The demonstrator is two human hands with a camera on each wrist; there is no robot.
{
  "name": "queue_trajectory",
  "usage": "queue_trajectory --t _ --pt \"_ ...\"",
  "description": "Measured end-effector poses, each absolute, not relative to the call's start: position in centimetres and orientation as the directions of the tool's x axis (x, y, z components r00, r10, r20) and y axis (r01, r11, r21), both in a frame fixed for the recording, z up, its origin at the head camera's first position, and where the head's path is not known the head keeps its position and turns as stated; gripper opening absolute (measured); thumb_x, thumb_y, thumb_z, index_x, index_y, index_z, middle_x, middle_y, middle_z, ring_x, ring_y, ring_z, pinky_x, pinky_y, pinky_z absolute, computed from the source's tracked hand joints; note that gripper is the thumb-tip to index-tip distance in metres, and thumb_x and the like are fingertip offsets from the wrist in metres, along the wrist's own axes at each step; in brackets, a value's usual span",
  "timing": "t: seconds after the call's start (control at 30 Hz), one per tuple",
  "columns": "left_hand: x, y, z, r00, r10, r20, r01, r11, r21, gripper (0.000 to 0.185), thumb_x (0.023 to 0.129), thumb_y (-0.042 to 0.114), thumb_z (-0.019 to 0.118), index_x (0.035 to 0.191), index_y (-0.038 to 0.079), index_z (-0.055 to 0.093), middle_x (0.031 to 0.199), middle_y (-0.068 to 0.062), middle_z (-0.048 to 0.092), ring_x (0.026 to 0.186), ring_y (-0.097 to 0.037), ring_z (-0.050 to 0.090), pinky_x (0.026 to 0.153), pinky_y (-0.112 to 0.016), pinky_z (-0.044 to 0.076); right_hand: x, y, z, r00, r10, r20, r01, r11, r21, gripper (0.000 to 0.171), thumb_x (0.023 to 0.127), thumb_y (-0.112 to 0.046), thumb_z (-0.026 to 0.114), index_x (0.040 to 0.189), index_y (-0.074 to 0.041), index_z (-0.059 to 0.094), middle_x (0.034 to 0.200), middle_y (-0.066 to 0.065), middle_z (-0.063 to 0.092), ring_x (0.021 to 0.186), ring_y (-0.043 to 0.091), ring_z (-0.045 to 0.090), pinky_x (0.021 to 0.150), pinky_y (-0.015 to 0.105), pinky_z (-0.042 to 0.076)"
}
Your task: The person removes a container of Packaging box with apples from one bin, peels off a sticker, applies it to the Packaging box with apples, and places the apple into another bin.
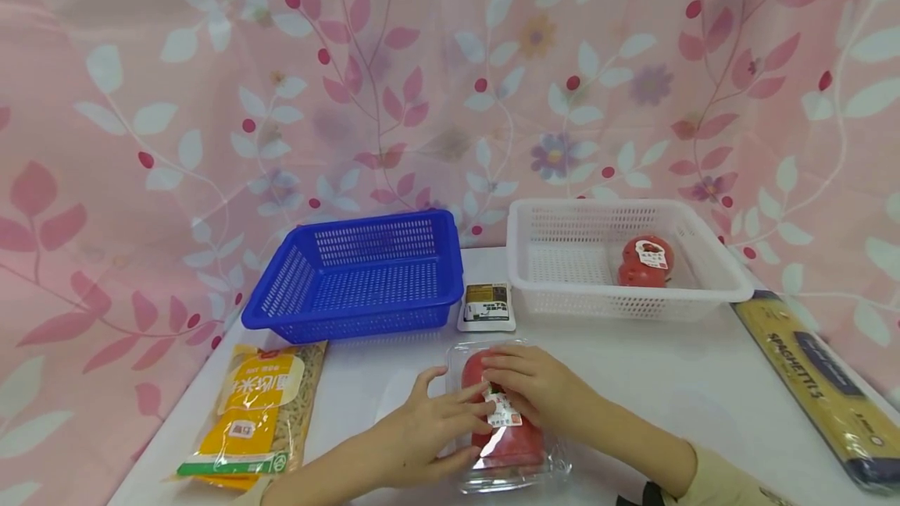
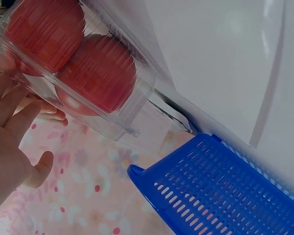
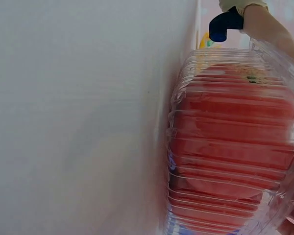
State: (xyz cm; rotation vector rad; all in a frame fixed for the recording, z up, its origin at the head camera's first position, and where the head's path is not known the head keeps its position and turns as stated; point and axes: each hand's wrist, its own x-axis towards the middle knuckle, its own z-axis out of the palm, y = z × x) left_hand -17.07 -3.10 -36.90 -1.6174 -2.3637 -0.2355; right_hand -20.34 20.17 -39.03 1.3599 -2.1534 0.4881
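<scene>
A clear plastic clamshell box of tomatoes (image 1: 513, 447) with a white label lies on the table in front of me. My left hand (image 1: 429, 432) is at its left side, fingers spread and reaching over the lid. From the right, my right hand (image 1: 541, 385) rests on the lid with its fingers laid across the top. Two red tomatoes (image 2: 100, 73) show through the ribbed wall in the left wrist view, where the left hand's thumb stands away from the box. The right wrist view has the box (image 3: 235, 132) close up, while the right hand's fingers are mostly hidden there.
Behind the box stand a blue basket (image 1: 351, 330) and a white basket (image 1: 562, 299) holding another tomato pack (image 1: 647, 260). Between them lies a small pouch (image 1: 487, 307). A yellow bag (image 1: 256, 404) lies at the left, a spaghetti pack (image 1: 816, 389) at the right.
</scene>
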Motion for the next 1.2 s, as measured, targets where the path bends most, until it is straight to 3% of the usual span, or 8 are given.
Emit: queue_trajectory --t 0.27,0.4,0.5,0.63,0.77,0.97,1.2 --pt "-17.0 -3.5 -36.7 -0.345 0.897 0.277 0.930 0.367 -0.031 0.026 0.090 0.032 0.055 0.112 0.020 0.061 0.126 0.003 0.055 0.124 -0.013 0.043 0.096 -0.057 0.024 -19.1 20.8 -38.9 -0.481 -0.792 0.376 -0.874 0.469 -0.130 0.041 0.094 -0.025 0.049 0.131 -0.007 0.052 0.136 0.006 0.046 0.127 0.024 0.039 0.096 0.045 0.038" --pt "-17.1 -4.3 -36.2 -0.411 0.875 0.257 0.905 0.425 0.001 0.031 0.093 0.037 0.050 0.118 0.020 0.059 0.129 0.003 0.053 0.126 -0.017 0.040 0.096 -0.057 0.024 -18.1 21.2 -38.7 -0.562 -0.795 0.226 -0.826 0.527 -0.201 0.047 0.097 -0.037 0.039 0.142 -0.024 0.035 0.148 0.005 0.028 0.135 0.028 0.022 0.100 0.051 0.030" --pt "-17.2 -4.9 -36.2 -0.493 0.834 0.246 0.868 0.492 0.072 0.038 0.093 0.041 0.049 0.124 0.020 0.054 0.135 -0.003 0.047 0.127 -0.022 0.039 0.097 -0.055 0.027 -17.7 21.4 -38.7 -0.576 -0.791 0.205 -0.815 0.538 -0.216 0.049 0.096 -0.041 0.041 0.143 -0.033 0.030 0.151 0.006 0.021 0.136 0.030 0.016 0.100 0.054 0.030" --pt "-17.2 -5.2 -36.6 -0.635 0.757 0.150 0.769 0.602 0.217 0.058 0.092 0.051 0.042 0.138 0.015 0.039 0.144 -0.013 0.031 0.127 -0.029 0.037 0.098 -0.050 0.034 -17.2 22.0 -39.0 -0.547 -0.799 0.251 -0.837 0.515 -0.185 0.051 0.094 -0.043 0.044 0.142 -0.032 0.032 0.150 0.010 0.020 0.135 0.033 0.016 0.097 0.054 0.033" --pt "-17.2 -5.1 -36.7 -0.728 0.686 0.005 0.645 0.681 0.347 0.076 0.088 0.061 0.039 0.146 0.015 0.021 0.150 -0.015 0.015 0.128 -0.032 0.035 0.095 -0.049 0.038 -16.9 22.8 -39.1 -0.608 -0.753 0.251 -0.792 0.555 -0.255 0.055 0.092 -0.045 0.046 0.143 -0.030 0.031 0.151 0.011 0.014 0.135 0.036 0.013 0.095 0.059 0.031" --pt "-16.9 -4.2 -36.9 -0.748 0.655 -0.107 0.538 0.694 0.479 0.088 0.082 0.067 0.044 0.148 0.020 0.009 0.153 -0.011 -0.001 0.118 -0.037 0.046 0.084 -0.049 0.046 -16.6 23.4 -39.2 -0.728 -0.661 0.185 -0.673 0.635 -0.379 0.070 0.086 -0.054 0.052 0.145 -0.029 0.025 0.153 0.010 0.008 0.134 0.042 0.011 0.094 0.066 0.027" --pt "-16.3 -3.0 -37.5 -0.759 0.642 -0.107 0.516 0.693 0.504 0.100 0.073 0.067 0.057 0.148 0.024 0.007 0.153 -0.009 -0.007 0.114 -0.038 0.049 0.080 -0.048 0.049 -15.8 23.5 -39.3 -0.779 -0.610 0.147 -0.608 0.676 -0.417 0.084 0.076 -0.066 0.055 0.145 -0.032 0.023 0.152 0.011 0.010 0.129 0.039 0.030 0.086 0.058 0.041"
